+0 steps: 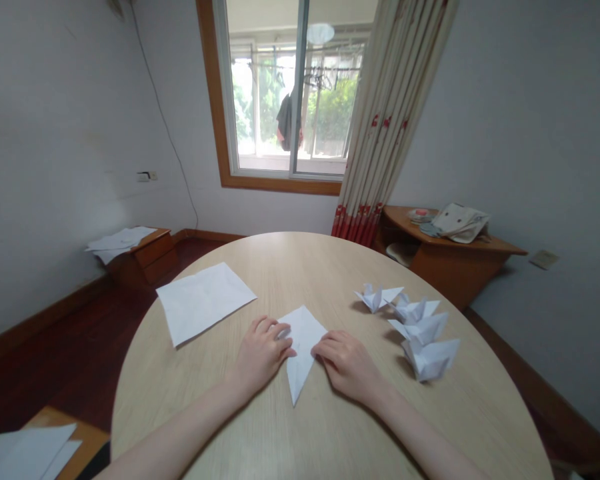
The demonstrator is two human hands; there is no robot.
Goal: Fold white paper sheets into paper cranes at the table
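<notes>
A white paper folded into a kite shape lies flat on the round wooden table, its long point toward me. My left hand presses down on its left edge with curled fingers. My right hand presses the right edge the same way. Both hands rest on the tabletop, fingertips on the paper. To the right lie several finished folded paper figures in a loose cluster.
A flat white sheet lies on the table's left side. More paper sits on a low wooden cabinet at left and at the bottom left corner. A wooden side table with a bag stands at right, under a curtain.
</notes>
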